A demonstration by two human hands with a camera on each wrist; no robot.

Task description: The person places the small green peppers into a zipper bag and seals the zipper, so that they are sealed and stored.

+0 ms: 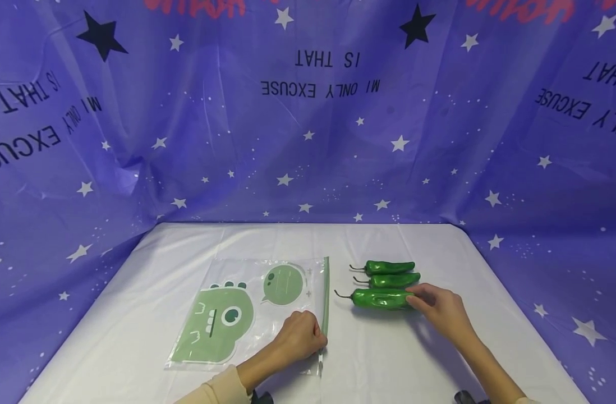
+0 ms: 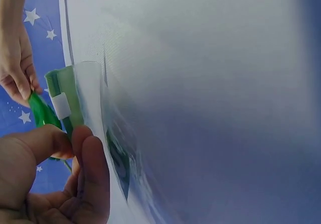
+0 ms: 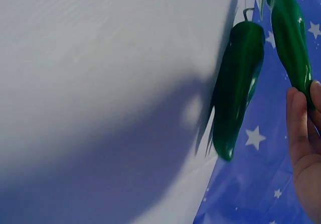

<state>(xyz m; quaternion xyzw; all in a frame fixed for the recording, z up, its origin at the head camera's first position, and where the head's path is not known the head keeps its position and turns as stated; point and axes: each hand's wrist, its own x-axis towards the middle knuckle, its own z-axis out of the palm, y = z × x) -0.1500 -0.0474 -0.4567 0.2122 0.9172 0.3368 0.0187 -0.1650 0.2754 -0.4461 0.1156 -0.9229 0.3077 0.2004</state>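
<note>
A clear zip bag [image 1: 283,286] printed with a green one-eyed monster lies left of centre. At its right edge, my left hand [image 1: 299,335] pinches the green zip strip; the left wrist view shows a white slider [image 2: 61,106] just above thumb and fingers. My right hand [image 1: 443,314] pinches the tip of the nearest green chili pepper [image 1: 381,299], which appears lifted slightly off the table. Behind it lie a second pepper [image 1: 395,280] and a third pepper [image 1: 391,267], stems pointing left. In the right wrist view, one other pepper [image 3: 239,83] shows beside the held one.
The table [image 1: 389,353] wears a white cloth. Blue-purple curtains [image 1: 308,168] with stars and lettering close in its back and both sides. Dark objects [image 1: 464,397] show partly at the bottom edge near each forearm.
</note>
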